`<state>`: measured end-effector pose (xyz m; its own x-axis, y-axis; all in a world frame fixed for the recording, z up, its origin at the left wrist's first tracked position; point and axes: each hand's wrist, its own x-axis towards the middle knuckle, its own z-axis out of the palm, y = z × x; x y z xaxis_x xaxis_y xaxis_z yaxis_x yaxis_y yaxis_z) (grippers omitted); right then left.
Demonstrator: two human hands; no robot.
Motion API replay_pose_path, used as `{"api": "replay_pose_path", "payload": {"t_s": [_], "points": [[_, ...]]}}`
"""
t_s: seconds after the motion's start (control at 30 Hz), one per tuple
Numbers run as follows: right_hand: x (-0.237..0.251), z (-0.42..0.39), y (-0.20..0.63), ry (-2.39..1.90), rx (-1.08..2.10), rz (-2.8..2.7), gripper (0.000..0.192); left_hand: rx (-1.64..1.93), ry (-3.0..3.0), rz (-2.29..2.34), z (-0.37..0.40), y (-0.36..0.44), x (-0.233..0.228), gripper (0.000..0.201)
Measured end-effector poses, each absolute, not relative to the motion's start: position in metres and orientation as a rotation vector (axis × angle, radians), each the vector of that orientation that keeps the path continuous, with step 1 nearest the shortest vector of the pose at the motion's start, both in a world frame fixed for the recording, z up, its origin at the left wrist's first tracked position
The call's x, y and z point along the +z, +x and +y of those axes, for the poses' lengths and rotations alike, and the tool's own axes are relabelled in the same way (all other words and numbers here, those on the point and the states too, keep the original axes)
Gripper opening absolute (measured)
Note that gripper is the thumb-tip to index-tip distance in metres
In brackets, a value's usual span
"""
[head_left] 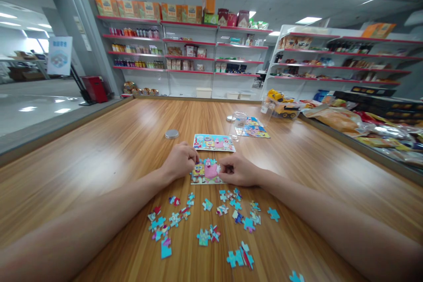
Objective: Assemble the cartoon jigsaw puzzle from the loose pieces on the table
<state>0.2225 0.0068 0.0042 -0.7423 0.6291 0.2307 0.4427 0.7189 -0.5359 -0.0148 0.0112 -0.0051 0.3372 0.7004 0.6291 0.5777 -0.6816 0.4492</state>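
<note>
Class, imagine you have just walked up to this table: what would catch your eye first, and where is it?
First, the two hands meeting mid-table: the left hand and right hand rest on either side of a partly built cartoon puzzle. Nearer the viewer, loose puzzle pieces lie scattered across the wooden table. Just beyond the hands lies a finished picture card, and red-edged shelves of goods line the back wall.

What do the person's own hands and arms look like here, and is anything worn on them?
Both forearms are bare right up to the picture's lower edge: no sleeves, gloves, watch or bracelet show. The left hand and right hand are bare too, with no rings that can be made out.
</note>
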Motion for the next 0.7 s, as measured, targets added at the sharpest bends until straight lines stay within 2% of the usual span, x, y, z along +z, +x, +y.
{"api": "replay_pose_path", "payload": {"t_s": [0.07, 0.5, 0.7], "points": [[0.0043, 0.0070, 0.2230, -0.822, 0.632, -2.530, 0.020, 1.171, 2.446, 1.178, 0.0128, -0.0135, -0.0060, 0.030], [0.0013, 0.0074, 0.2229, -0.797, 0.669, -2.382, 0.022, 1.135, 2.550, 1.091, 0.0131, -0.0124, -0.0067, 0.030], [-0.0053, 0.0109, 0.2237, -0.854, 0.517, -2.190, 0.019, 1.132, 2.621, 0.972, 0.0110, -0.0111, -0.0061, 0.029]]}}
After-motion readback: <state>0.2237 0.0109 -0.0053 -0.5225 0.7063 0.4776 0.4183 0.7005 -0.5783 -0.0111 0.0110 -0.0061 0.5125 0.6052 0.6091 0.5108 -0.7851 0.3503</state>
